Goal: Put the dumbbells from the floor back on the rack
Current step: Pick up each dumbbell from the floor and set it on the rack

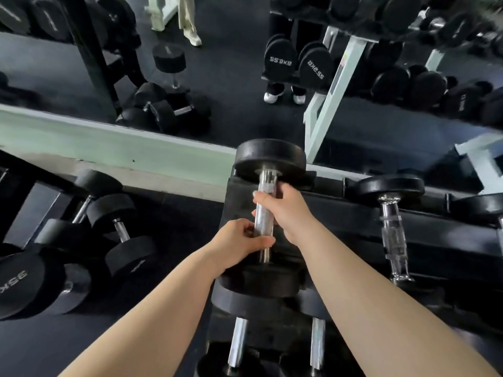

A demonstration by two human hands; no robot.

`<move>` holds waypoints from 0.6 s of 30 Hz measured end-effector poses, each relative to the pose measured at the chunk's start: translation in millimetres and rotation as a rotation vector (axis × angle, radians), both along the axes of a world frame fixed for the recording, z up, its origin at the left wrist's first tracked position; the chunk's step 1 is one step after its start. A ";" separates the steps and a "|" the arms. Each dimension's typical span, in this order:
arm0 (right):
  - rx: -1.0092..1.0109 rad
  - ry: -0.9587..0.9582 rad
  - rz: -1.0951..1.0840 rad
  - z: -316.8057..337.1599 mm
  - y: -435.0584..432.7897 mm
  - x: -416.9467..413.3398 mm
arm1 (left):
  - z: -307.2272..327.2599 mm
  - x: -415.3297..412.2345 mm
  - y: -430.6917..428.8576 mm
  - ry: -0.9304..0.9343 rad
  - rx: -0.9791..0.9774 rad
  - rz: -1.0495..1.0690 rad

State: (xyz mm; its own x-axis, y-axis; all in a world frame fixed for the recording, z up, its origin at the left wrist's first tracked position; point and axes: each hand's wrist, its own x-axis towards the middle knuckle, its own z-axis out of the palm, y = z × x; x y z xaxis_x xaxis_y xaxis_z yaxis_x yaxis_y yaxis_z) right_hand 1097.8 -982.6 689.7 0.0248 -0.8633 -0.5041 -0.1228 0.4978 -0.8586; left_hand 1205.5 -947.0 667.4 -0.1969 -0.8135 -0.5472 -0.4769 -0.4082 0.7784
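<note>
While both forearms reach up from the bottom of the frame, the left hand is wrapped round the lower part of the dumbbell handle and the right hand is clamped round it higher up. That dumbbell lies lengthwise at centre frame on the top shelf of the rack; whether its weight rests fully there is hard to tell. I judge this the setting-down step. Next, both hands should let go only once it sits steady. At left, more dumbbells on the floor wait their turn, and beyond them a mirror fills the upper frame.
</note>
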 end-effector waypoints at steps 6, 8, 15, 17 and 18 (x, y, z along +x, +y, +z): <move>0.031 0.028 0.005 -1.8 0.6 -10.4 | 0.3 -9.9 -3.1 -0.073 0.008 -0.073; 0.040 0.055 0.020 -1.4 1.4 -14.9 | -0.8 -13.5 -3.2 -0.088 0.012 -0.076; 0.009 0.209 0.108 2.1 6.7 -21.0 | 1.0 -3.2 -0.7 0.005 0.048 -0.001; 0.010 0.191 0.094 2.4 15.5 -25.8 | 1.0 10.9 4.2 0.183 0.096 0.151; 0.029 0.173 0.092 2.0 22.0 -27.7 | -0.3 17.7 7.8 0.272 0.117 0.238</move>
State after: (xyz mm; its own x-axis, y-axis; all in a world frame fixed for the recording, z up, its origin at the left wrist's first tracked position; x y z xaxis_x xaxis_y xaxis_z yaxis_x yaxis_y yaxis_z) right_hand 1070.2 -960.7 691.7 0.0133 -0.8466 -0.5321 -0.3136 0.5018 -0.8062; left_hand 1223.2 -939.2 667.1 -0.1606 -0.7893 -0.5926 -0.1397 -0.5761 0.8053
